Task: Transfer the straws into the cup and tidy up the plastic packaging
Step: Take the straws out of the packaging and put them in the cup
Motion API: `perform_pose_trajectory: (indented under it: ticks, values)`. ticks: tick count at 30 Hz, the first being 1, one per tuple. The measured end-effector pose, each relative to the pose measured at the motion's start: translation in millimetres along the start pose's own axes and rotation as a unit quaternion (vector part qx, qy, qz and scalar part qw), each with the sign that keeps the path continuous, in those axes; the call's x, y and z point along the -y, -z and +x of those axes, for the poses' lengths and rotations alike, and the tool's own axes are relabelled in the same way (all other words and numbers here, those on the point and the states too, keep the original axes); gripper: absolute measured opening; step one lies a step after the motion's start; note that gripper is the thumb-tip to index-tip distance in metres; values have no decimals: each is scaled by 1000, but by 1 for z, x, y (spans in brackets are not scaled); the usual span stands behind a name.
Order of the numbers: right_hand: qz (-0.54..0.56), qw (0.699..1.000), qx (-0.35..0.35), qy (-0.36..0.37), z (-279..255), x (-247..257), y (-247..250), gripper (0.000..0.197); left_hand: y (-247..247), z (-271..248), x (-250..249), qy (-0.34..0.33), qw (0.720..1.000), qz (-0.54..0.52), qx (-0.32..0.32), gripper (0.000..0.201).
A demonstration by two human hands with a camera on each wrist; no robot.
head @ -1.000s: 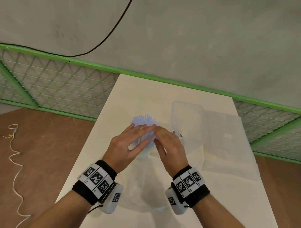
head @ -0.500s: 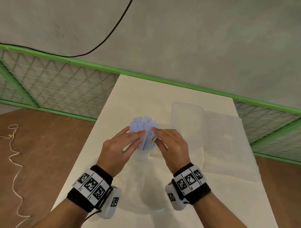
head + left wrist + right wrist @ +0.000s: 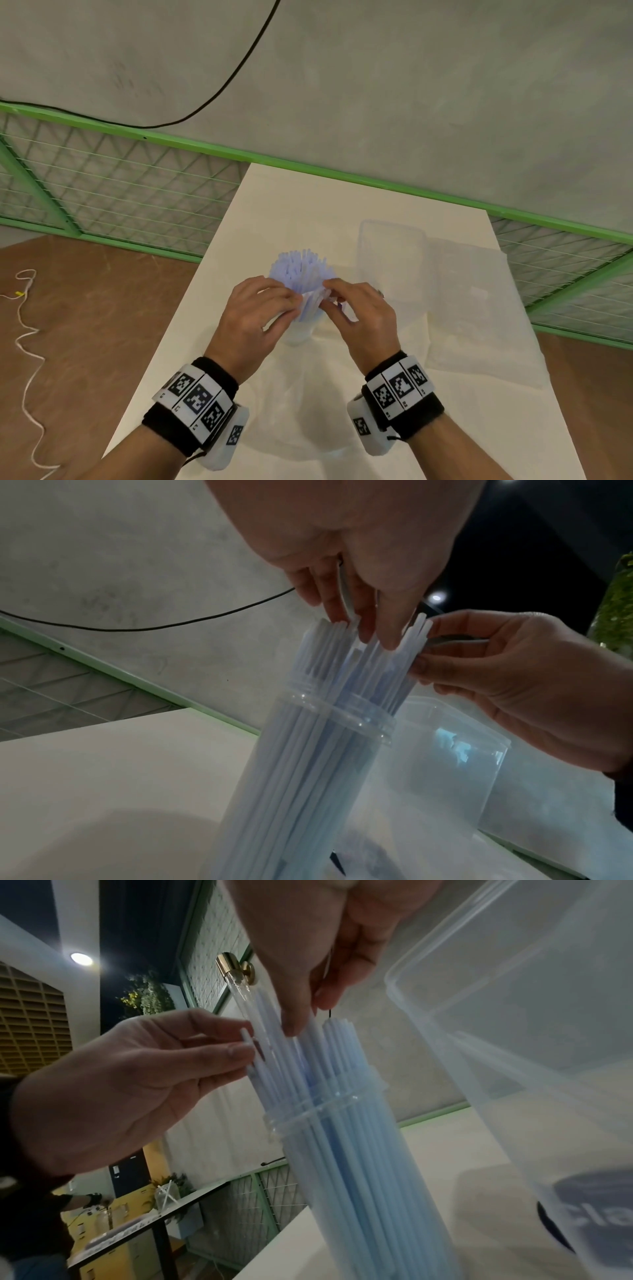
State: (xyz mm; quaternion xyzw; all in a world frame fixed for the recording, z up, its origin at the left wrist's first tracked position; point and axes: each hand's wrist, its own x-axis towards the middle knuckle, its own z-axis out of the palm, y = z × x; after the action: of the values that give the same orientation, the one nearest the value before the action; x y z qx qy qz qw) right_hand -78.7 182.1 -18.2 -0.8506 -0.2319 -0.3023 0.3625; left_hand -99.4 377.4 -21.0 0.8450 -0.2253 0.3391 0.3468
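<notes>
A bundle of pale blue straws [image 3: 301, 270] stands upright in a clear plastic cup [image 3: 301, 330] at the middle of the white table [image 3: 308, 205]. The straw tops fan out above the rim. My left hand [image 3: 297, 302] pinches straws on the bundle's left side. From the right side, my right hand [image 3: 329, 295] pinches a few more. In the left wrist view the left fingers [image 3: 387, 637] reach down among the straw tops [image 3: 339, 653] above the cup [image 3: 329, 723]. The right wrist view has the right fingertips [image 3: 294, 1023] on the straws [image 3: 308, 1069]. Clear plastic packaging [image 3: 308, 411] lies flat under my wrists.
A clear lidless plastic box [image 3: 390, 260] stands just right of the cup, close to my right hand. A second clear plastic bag [image 3: 479, 308] lies flat at the right side of the table. A green mesh fence [image 3: 120, 192] runs behind the table.
Both hands had flat fingers against the bundle; now the fingers are curled and pinch straws near the top. The straws stand a little more spread.
</notes>
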Motion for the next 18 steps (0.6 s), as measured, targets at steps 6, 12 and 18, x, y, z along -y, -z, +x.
perform_pose_trajectory:
  ticks: [6,12,18]
  values:
    - [24,1000,-4,11,5,0,-1,12,3,3,0,15,996,88,20,7]
    - [29,999,31,9,7,2,1,17,8,4,-5,120,991,43,37,19]
    - [29,998,58,26,10,2,1,22,8,9,-16,146,988,22,41,19]
